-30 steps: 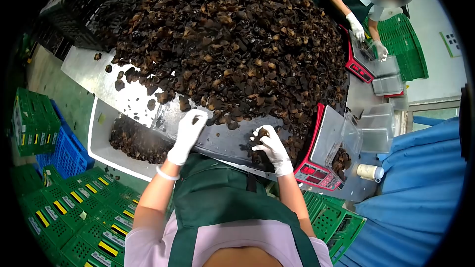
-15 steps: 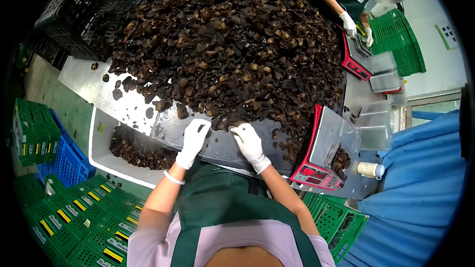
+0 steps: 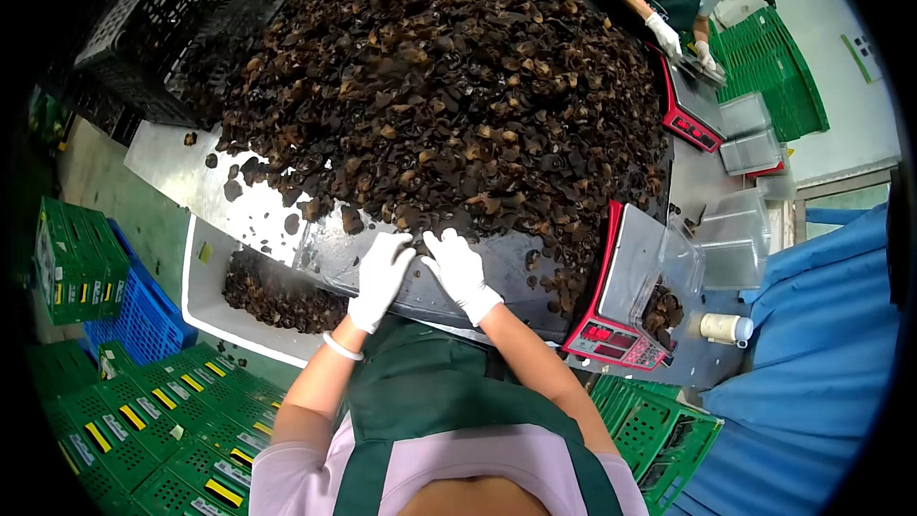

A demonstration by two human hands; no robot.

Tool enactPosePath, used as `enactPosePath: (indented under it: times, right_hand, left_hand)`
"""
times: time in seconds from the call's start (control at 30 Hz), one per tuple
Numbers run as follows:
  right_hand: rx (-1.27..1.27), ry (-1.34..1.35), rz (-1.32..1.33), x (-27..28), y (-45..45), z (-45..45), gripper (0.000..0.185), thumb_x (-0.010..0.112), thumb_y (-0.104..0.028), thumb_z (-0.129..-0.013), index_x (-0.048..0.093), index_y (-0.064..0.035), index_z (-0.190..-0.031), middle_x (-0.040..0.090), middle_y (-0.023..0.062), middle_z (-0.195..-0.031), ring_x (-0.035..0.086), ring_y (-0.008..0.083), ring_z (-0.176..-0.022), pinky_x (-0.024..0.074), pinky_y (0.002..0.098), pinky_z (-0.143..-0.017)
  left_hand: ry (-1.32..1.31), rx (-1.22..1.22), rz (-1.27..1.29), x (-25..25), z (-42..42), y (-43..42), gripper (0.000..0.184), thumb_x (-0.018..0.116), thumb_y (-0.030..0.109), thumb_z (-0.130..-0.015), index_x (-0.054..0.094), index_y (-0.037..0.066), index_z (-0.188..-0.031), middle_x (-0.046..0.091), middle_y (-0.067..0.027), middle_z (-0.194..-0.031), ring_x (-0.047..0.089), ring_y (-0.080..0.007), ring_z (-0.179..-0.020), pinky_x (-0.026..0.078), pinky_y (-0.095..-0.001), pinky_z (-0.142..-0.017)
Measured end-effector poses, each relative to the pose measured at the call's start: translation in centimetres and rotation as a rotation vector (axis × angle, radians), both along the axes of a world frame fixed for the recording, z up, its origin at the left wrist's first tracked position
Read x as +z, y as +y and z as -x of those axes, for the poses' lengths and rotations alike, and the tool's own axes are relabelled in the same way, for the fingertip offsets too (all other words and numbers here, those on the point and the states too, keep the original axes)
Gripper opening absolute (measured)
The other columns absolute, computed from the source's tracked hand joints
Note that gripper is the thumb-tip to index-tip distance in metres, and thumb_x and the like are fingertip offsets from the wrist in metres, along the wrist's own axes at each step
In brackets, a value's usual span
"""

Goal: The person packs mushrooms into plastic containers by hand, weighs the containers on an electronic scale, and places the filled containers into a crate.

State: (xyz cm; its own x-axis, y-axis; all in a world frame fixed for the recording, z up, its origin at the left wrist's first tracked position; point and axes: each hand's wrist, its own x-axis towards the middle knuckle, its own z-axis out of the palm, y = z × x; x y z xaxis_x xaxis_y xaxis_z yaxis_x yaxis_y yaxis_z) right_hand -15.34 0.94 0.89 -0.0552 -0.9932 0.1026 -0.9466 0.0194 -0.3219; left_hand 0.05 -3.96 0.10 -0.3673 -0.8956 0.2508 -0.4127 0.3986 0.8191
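Note:
A large heap of dark brown wood ear mushrooms (image 3: pixel 439 96) covers most of the metal table (image 3: pixel 162 158). At the heap's near edge, my gloved left hand (image 3: pixel 382 272) has its fingers stretched forward and slightly apart, with nothing visible in them. Close beside it on the right, my gloved right hand (image 3: pixel 458 272) has fingers and thumb spread, its fingertips at the lowest mushrooms. Nothing shows in that hand either. Below and left of my left hand, a white bin (image 3: pixel 205 291) holds more mushrooms.
To the right stands a red scale (image 3: pixel 611 339) with a clear container of mushrooms (image 3: pixel 661 311) beside it. Clear boxes (image 3: pixel 731 239) and a bottle (image 3: pixel 726 329) are farther right. A black crate (image 3: pixel 191 14) sits back left. A co-worker's gloved hands (image 3: pixel 664 35) work at another scale (image 3: pixel 693 129).
My hands have come closer together. My right hand has shifted left and its fingers have gone from a pinch to spread; my left hand's fingers have straightened. The co-worker's hands moved slightly.

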Motion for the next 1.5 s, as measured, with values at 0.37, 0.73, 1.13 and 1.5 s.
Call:
enactPosePath:
  times: [0.37,0.73,1.13,1.5]
  right_hand:
    - [-0.489,-1.875,-0.358,1.8,4.8,6.0,0.025,0.054,-0.025,-0.095,0.059,-0.0131,-0.116,0.061,-0.0025,-0.103,0.051,0.0082,-0.073,0.0400,0.0195,-0.056]
    - [-0.557,-2.181,0.131,7.9,13.5,12.4,0.025,0.047,-0.024,-0.098,0.056,-0.0124,-0.118,0.060,0.0002,-0.100,0.055,0.0116,-0.079,0.0432,0.0253,-0.059]
    - [-0.606,-0.074,0.151,14.8,28.1,27.1,0.038,0.067,-0.018,-0.080,0.058,-0.0059,-0.115,0.054,0.0167,-0.122,0.054,0.0355,-0.109,0.0458,0.0393,-0.092]
    - [-0.481,-0.185,0.421,16.5,30.0,28.3,0.012,0.064,-0.003,-0.083,0.068,-0.0010,-0.095,0.067,0.0138,-0.093,0.064,0.0272,-0.087,0.0501,0.0340,-0.081]
  left_hand:
    - [0.477,-0.182,-1.012,1.2,1.2,-0.1,0.022,0.060,0.021,-0.092,0.064,0.003,-0.103,0.060,-0.0001,-0.084,0.051,-0.0046,-0.067,0.039,-0.0194,-0.056]
    - [0.626,-0.620,-1.394,9.8,13.9,4.9,0.028,0.056,0.023,-0.095,0.057,0.003,-0.115,0.060,0.0013,-0.089,0.056,-0.0043,-0.074,0.046,-0.0186,-0.062]
    - [0.210,-0.879,0.009,12.9,33.6,16.3,0.018,0.064,0.012,-0.082,0.063,0.008,-0.100,0.064,-0.0088,-0.103,0.060,-0.0286,-0.097,0.037,-0.0427,-0.101]
    - [0.078,-0.731,0.366,7.6,20.1,18.7,0.018,0.066,0.013,-0.082,0.065,0.006,-0.098,0.065,-0.0105,-0.094,0.063,-0.0282,-0.088,0.051,-0.0374,-0.075]
